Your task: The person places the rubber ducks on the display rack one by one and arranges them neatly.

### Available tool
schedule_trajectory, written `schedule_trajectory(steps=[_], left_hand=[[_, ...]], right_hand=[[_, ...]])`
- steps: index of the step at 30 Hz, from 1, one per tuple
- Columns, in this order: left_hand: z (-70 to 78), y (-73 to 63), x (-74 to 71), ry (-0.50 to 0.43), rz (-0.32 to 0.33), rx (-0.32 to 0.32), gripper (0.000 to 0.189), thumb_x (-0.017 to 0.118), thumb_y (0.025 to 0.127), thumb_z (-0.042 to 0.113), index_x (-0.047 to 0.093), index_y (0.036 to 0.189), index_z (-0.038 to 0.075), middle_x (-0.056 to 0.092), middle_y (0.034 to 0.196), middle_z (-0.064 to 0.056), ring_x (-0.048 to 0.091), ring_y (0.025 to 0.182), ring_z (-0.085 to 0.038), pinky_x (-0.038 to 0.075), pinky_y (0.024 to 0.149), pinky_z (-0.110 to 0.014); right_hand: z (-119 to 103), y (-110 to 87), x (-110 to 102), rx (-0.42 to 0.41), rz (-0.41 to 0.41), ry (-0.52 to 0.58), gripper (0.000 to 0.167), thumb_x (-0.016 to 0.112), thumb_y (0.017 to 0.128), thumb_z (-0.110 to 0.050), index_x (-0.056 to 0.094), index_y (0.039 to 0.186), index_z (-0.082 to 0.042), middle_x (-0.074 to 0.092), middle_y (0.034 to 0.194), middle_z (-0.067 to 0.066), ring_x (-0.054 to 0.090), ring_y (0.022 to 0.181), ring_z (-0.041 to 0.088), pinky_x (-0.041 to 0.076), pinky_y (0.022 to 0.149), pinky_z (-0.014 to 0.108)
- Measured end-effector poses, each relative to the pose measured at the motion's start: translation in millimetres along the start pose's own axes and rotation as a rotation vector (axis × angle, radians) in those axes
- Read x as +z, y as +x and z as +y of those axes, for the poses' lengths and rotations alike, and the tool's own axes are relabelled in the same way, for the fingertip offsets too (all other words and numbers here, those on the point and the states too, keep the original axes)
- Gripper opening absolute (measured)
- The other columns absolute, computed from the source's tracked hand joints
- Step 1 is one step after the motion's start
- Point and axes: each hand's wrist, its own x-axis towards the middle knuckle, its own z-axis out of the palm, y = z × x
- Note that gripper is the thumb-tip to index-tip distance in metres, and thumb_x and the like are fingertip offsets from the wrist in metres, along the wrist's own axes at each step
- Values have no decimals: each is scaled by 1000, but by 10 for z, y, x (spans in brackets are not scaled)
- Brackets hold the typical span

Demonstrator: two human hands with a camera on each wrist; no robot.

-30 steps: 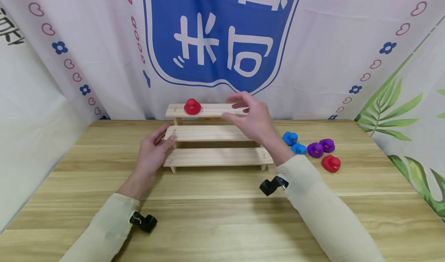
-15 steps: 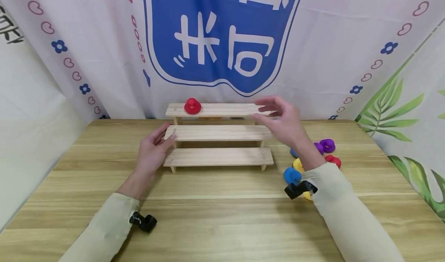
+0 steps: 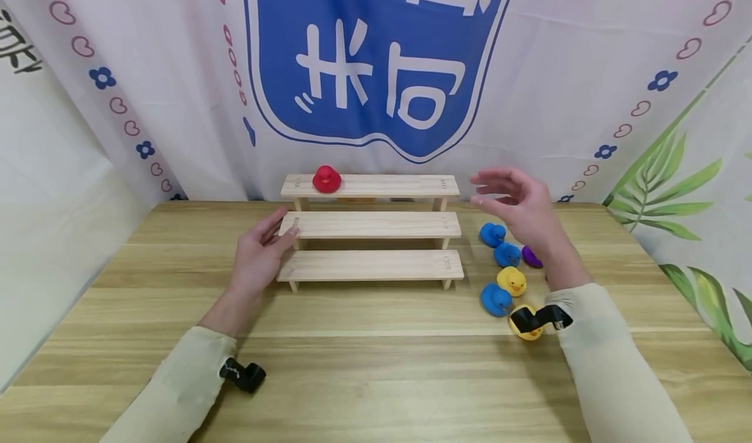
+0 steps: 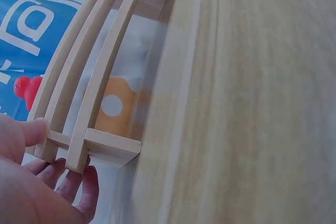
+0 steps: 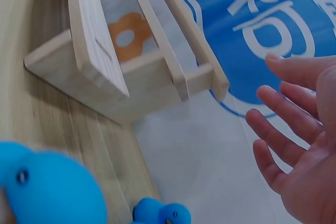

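Wooden table (image 3: 364, 378), white curtain (image 3: 552, 91) behind; left hand (image 3: 258, 254) grips the shelf (image 3: 376, 225), right hand (image 3: 523, 208) relaxed.

BACK: hanging white cloth (image 3: 546, 104), a little wrinkled; on it blue shield emblem (image 3: 380, 58) with white characters, rows of red heart outlines (image 3: 82, 46) and blue flowers (image 3: 102, 77) | LEFT: pale cloth (image 3: 53, 169) with black writing (image 3: 20, 55) | RIGHT: white panel (image 3: 722, 228), green leaves (image 3: 698, 169) | FURNITURE: wood-grain table (image 3: 376, 378), far edge near the white cloth | LIGHT: even, shadows soft

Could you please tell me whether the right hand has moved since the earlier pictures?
Yes, the right hand moved rightward in the head view, from overlapping the wooden rack to past its right end.
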Motion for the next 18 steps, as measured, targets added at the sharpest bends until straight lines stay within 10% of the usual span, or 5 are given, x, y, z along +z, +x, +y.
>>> schedule_trajectory(steps=[18], left_hand=[[13, -29, -6, -33, 1, 7, 64, 69, 105, 24, 42, 163, 20, 35, 174, 1, 37, 158, -21, 32, 133, -38]], right_hand=[[319, -24, -332, 106, -100, -50, 45, 74, 102, -25, 61, 144, -20, 69, 143, -2, 67, 120, 9, 57, 95, 13]])
